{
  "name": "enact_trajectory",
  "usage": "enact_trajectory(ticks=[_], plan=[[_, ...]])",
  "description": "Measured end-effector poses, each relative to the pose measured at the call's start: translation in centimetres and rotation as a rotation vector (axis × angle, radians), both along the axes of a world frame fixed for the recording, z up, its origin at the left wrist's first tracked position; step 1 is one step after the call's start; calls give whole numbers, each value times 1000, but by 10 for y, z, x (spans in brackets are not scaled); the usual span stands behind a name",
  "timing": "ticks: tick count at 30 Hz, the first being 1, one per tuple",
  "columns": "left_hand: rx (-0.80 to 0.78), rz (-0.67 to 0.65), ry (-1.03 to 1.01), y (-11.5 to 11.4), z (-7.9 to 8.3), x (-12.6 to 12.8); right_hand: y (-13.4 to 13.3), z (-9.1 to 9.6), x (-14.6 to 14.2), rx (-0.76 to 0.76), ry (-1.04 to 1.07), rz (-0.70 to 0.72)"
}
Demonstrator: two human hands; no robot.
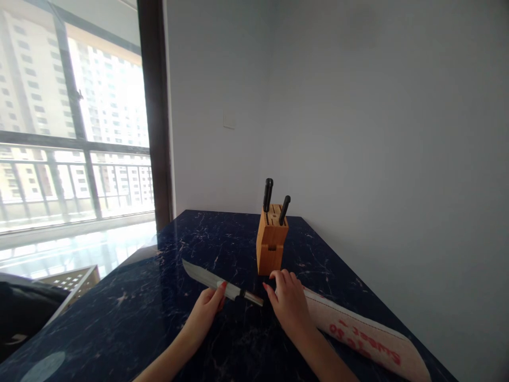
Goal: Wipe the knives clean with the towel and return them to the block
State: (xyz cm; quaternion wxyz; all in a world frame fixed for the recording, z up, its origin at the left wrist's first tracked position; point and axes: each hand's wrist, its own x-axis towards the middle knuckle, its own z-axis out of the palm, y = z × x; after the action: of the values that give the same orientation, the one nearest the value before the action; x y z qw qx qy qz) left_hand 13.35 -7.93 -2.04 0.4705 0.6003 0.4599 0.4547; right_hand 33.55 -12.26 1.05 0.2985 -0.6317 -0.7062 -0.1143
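A kitchen knife (207, 278) lies on the dark blue marble table (159, 318), its blade pointing left and away. My left hand (207, 307) pinches it where blade meets handle, with the thumb on top of the steel. My right hand (289, 302) is curled over the far end of the handle, fingers bent down, and that end is hidden under it. A wooden knife block (271, 244) stands just behind my right hand, and two black handles (268, 193) stick up out of it.
A long white strip with red lettering (366, 337) lies on the table under and beside my right forearm, running toward the right corner. A grey wall closes the back and right. A large window and dark frame (155, 116) are at left. A dark object (24, 313) sits beyond the table's left edge.
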Motion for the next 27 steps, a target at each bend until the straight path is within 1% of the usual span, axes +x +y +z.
enact_trajectory(ticks=[2,5,9,10,12,15,18,21,24,27], plan=[[0,5,33,4,-2,0,5,-7,8,-32,-59,-65],[-13,-1,69,7,-4,-1,9,-13,17,-92,-78,-48],[-21,-33,108,6,-4,1,9,-3,17,-63,-44,-15],[-22,-49,119,4,-3,3,7,1,13,-40,-13,22],[-19,-83,143,0,-3,7,2,5,1,1,75,147],[-2,-113,180,-4,-2,11,-7,4,-20,6,188,343],[0,-108,190,-6,-1,11,-13,2,-34,-38,197,438],[-22,-92,181,-4,-1,10,-15,5,-36,-84,158,495],[-39,-74,170,-2,-1,10,-13,8,-33,-92,142,489],[-49,-59,162,0,-1,9,-9,3,-29,-117,170,404]])
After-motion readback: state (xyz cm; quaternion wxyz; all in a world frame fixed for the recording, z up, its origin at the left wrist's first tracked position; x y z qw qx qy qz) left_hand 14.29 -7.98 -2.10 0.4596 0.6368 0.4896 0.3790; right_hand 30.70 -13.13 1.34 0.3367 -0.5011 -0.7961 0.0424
